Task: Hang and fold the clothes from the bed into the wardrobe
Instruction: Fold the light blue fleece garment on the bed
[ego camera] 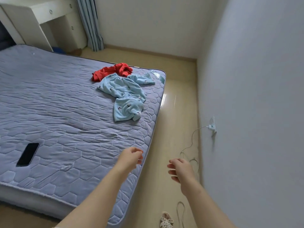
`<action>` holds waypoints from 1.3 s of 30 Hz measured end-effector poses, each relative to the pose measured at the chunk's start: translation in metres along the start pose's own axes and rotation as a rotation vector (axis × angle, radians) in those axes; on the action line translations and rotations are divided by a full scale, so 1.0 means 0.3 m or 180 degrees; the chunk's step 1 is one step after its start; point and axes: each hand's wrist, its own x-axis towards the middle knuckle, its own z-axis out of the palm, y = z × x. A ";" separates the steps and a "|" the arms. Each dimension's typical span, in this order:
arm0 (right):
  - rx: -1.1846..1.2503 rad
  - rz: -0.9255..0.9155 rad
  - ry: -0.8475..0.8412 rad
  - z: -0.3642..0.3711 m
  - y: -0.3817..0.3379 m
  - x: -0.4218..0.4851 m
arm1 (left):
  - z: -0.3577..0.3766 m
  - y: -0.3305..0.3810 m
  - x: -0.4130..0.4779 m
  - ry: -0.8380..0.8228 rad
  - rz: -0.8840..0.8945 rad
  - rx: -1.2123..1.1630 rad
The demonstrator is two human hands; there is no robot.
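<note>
Both hands are empty with loose fingers — left hand [131, 157] over the bed [57, 112] edge, right hand [180, 169] beside it — so picking up comes next, probably the light blue garment [126, 97] touching the red garment [113, 71] near the far corner.

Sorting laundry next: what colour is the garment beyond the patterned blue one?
Plain red; the garment shows best in head view.

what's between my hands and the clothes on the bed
Nothing visible. Only bare mattress and floor lie between the left hand, the right hand and the light blue garment; the red garment lies just behind it.
</note>
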 end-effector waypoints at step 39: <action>-0.1780 0.0204 -0.1591 0.608 -1.387 1.818 | -0.146 0.930 1.782 0.1493 -0.0974 -0.1061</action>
